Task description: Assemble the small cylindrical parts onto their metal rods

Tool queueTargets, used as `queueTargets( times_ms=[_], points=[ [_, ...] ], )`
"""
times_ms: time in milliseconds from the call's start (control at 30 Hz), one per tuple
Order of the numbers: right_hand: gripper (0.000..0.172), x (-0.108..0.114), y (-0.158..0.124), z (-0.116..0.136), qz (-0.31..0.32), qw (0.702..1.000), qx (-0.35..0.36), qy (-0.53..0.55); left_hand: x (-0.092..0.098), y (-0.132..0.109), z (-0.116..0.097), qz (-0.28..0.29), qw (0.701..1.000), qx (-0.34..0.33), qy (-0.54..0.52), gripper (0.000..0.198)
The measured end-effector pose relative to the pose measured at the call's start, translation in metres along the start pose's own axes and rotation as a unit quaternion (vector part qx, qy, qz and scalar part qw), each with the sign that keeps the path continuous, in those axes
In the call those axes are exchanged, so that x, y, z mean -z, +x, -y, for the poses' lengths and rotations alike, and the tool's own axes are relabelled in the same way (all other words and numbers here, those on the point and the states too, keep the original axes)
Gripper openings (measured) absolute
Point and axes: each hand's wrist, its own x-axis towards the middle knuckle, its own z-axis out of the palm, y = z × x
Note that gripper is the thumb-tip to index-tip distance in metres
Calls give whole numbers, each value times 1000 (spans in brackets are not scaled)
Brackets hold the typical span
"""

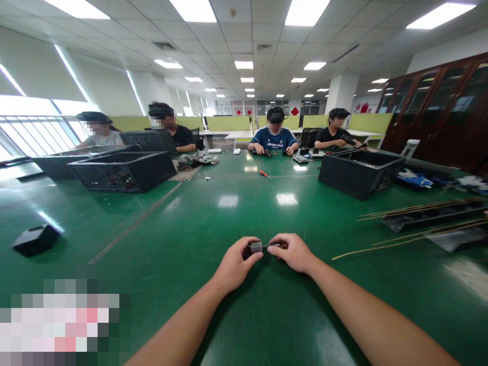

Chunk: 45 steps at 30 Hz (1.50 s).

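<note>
My left hand (238, 262) pinches a small grey metal cylinder (256, 247), like a little motor, between thumb and fingers. From its right end a thin dark shaft runs toward my right hand (292, 251). The fingers of that hand are closed on a small dark part (273, 245), mostly covered by the fingertips. Whether this part is joined to the cylinder I cannot tell. Both hands are close together, just above the green tabletop (236, 218).
Open black computer cases (125, 170) stand at the left, another case (360, 173) at the right. A red screwdriver (266, 174) lies ahead. Thin yellowish rods (373, 244) and dark metal rails (430, 213) are on the right, a black block (36, 240) far left. Several people sit opposite.
</note>
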Motion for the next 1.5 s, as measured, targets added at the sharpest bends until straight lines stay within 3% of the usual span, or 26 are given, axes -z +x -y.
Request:
queueTargets(
  times_ms=[1500],
  points=[
    [23,8,-1,-4,5,1000,-15,16,1,0,-1,0,999,30,-30,34]
  ],
)
